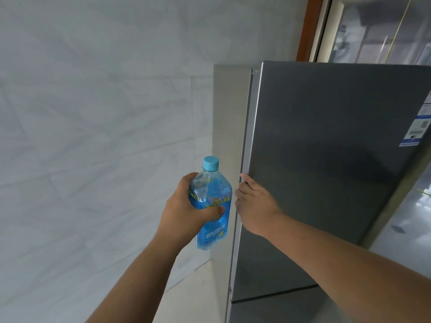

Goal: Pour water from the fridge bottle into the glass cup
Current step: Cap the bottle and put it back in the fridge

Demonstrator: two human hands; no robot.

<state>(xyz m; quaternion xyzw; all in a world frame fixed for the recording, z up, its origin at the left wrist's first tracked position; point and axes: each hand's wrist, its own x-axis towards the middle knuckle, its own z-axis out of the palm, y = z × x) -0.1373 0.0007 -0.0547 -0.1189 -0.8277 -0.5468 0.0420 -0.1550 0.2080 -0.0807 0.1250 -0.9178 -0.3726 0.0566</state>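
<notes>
A clear plastic bottle [212, 201] with a blue label and a light-blue cap stands upright in my left hand [186, 210], whose fingers and thumb wrap round its middle. It is held just left of the grey fridge [326, 159]. My right hand [254, 206] rests on the left edge of the fridge's upper door, fingers curled round that edge. The door looks shut against the fridge body. No glass cup is in view.
A white tiled wall [93, 113] fills the left side. A pale floor [198, 287] shows below the bottle. Behind the fridge stands a brown-framed glass door [373, 31]. A sticker [417, 122] sits on the fridge door's right edge.
</notes>
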